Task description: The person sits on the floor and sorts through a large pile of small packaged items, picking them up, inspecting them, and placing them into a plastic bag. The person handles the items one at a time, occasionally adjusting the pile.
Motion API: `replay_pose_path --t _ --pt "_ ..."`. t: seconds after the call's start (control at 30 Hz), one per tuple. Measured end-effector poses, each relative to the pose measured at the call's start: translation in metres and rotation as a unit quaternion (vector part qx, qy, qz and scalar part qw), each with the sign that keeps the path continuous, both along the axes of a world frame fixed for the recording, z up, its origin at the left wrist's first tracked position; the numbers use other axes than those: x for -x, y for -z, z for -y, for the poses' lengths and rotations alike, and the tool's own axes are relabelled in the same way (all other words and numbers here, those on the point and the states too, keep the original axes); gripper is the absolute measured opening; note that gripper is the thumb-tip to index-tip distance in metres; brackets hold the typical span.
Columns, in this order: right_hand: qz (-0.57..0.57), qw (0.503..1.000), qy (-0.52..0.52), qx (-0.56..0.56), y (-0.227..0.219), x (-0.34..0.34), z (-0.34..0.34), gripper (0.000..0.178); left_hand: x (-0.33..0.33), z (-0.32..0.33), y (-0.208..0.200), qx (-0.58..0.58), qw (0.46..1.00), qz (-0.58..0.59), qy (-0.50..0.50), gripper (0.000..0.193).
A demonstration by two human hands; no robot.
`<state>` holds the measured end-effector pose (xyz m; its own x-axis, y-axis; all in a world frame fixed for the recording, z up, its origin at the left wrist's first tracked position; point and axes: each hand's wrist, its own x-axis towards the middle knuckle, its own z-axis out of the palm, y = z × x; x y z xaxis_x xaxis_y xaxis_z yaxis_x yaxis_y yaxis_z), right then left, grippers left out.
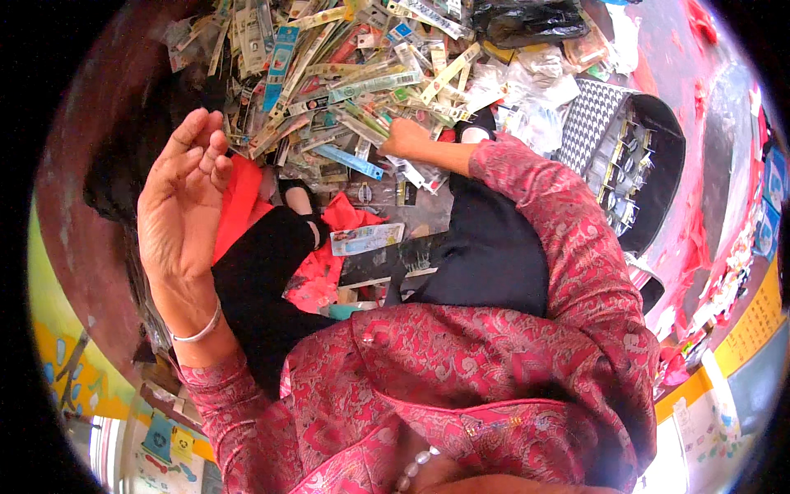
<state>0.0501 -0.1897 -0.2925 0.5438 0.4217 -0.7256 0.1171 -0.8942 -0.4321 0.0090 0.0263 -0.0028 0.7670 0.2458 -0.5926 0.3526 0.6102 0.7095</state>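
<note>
My left hand (183,185) is raised at the left, palm showing, its fingers apart and a little bent, with nothing visible in it. A pale bangle (200,328) circles that wrist. My right hand (406,138) reaches to the near edge of a large heap of slim, flat plastic packets (374,85). Its fingers are closed at the end of some greenish slim packets (364,123); the fingertips are partly hidden. Just below it lies a light-blue slim packet (350,161). Closer to me, a wider pale-blue packet (367,239) rests between my legs.
A houndstooth-patterned box (597,123) with a dark inside stands at the right, holding several small packaged pieces. Behind it lie crumpled clear bags (527,90) and a black plastic bag (531,23). Red cloth or plastic (317,276) lies between my legs.
</note>
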Motion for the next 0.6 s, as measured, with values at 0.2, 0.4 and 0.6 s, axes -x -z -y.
replay_pose_path --t 0.2,0.4,0.6 --pt "0.013 0.993 0.113 0.005 0.013 0.011 -0.014 0.040 0.000 0.007 0.003 0.010 1.000 -0.022 -0.016 0.037" --pt "-0.093 0.987 0.081 -0.104 0.010 -0.006 -0.002 0.036 -0.003 0.007 0.007 0.031 0.999 -0.012 -0.008 0.034" --pt "-0.191 0.849 0.281 -0.404 -0.064 -0.092 0.051 0.037 -0.007 0.009 0.004 0.014 0.999 -0.026 -0.016 0.033"
